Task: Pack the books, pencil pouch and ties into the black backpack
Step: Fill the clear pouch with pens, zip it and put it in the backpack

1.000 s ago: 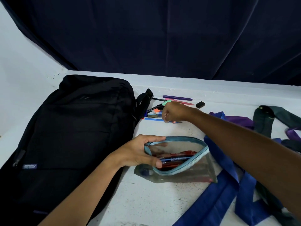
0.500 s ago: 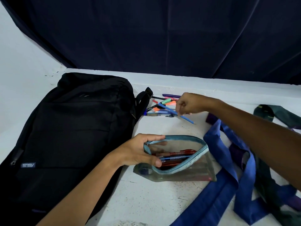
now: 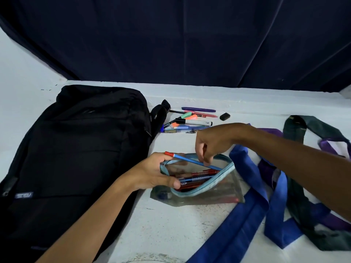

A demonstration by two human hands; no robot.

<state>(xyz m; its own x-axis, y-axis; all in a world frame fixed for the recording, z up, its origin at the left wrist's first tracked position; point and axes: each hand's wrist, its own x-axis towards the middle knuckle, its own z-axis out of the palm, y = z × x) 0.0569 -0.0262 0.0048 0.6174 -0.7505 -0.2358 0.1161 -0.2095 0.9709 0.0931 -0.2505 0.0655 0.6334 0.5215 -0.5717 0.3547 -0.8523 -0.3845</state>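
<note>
The black backpack (image 3: pixel 76 149) lies flat on the white table at the left. Beside it sits a clear pencil pouch (image 3: pixel 207 194) with a light-blue zip rim, its mouth held wide by my left hand (image 3: pixel 152 173), thumb and fingers gripping the rim. Red and blue pens lie inside. My right hand (image 3: pixel 212 143) pinches a blue pencil with a red end (image 3: pixel 187 158) over the pouch mouth, its tip angled into the opening. A blue tie (image 3: pixel 245 211), a purple tie (image 3: pixel 330 145) and a dark green tie (image 3: pixel 296 128) are tangled at the right. No books are in view.
Loose pens, highlighters and a white marker (image 3: pixel 195 122) lie in a pile beyond the pouch, near the backpack's strap (image 3: pixel 161 112). A small black eraser (image 3: pixel 224 116) sits just right of them. A dark curtain (image 3: pixel 190 38) hangs behind the table's far edge.
My right hand picked a blue pencil from the pile and brought it back and down to the pouch mouth. My left hand kept holding the pouch open.
</note>
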